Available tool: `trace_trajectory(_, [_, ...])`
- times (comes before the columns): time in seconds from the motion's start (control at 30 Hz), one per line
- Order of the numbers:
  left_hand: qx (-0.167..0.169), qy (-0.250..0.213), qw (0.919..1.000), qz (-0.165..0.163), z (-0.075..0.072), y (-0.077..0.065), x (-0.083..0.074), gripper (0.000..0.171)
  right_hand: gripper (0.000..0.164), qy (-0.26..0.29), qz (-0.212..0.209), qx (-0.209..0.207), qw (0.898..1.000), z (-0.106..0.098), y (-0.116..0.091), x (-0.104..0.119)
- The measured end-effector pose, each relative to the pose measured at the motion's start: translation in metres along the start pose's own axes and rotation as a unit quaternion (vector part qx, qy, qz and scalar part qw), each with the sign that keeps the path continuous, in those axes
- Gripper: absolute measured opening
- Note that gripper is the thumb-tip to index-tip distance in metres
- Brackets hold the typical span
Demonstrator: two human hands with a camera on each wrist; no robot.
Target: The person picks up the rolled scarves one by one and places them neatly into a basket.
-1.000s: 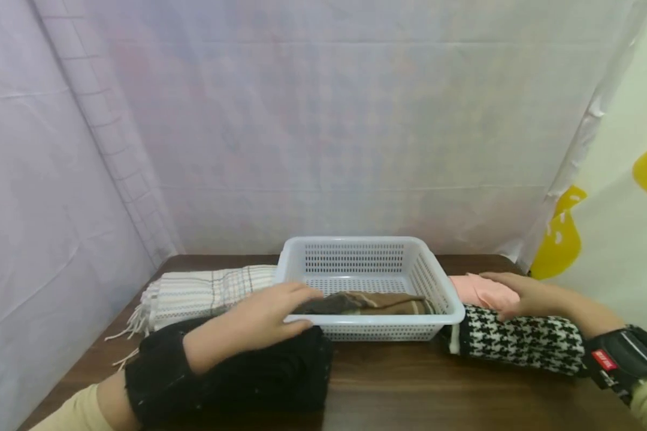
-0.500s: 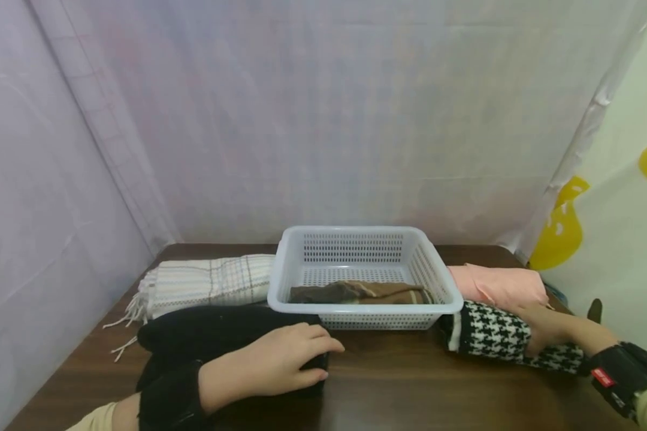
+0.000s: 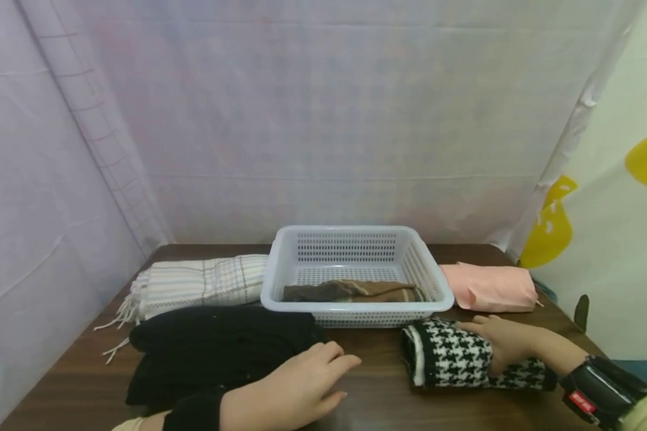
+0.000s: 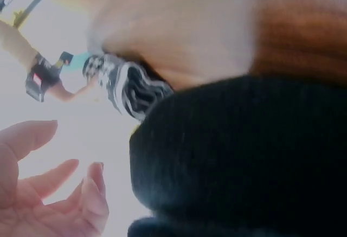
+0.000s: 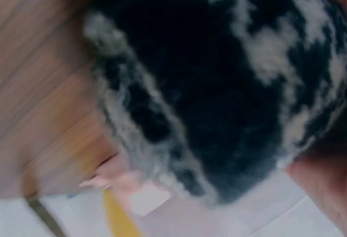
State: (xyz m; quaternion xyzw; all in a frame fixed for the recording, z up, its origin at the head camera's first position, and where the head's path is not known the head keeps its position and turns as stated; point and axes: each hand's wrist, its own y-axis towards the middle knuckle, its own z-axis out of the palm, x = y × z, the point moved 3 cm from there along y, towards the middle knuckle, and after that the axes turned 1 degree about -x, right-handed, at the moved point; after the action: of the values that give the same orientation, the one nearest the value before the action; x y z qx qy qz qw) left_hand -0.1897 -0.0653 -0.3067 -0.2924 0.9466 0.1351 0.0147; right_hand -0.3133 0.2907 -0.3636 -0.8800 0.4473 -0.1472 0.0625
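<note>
My right hand (image 3: 509,344) grips a rolled black-and-white houndstooth scarf (image 3: 458,356) from above, close over the table right of centre. Its layered end faces the middle of the table, and it fills much of the right wrist view, where part of the thumb side (image 5: 325,188) shows at the edge. My left hand (image 3: 296,386) holds nothing; its fingers are loosely bent at the right end of a folded black cloth (image 3: 221,347). That cloth looms large and dark (image 4: 238,155) in the left wrist view, beside my bent fingers (image 4: 51,183).
A white perforated plastic basket (image 3: 356,307) stands at the back centre, with a brown and grey folded cloth (image 3: 366,291) inside. Left of it lies a fringed white plaid scarf (image 3: 199,287); right of it, a pink rolled cloth (image 3: 487,288). White sheeting (image 3: 323,120) hangs behind the table.
My right hand has come down onto the houndstooth scarf, taken hold, and drawn it left and nearer, away from the pink roll. My left hand has moved down and right over the black cloth.
</note>
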Motion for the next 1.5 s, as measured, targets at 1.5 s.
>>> trace_trajectory(1.5, [0.077,0.283,0.9392,-0.178,0.073,0.050,0.016,0.084,0.108,0.155,-0.091,0.051,0.982,0.015,0.032,0.074])
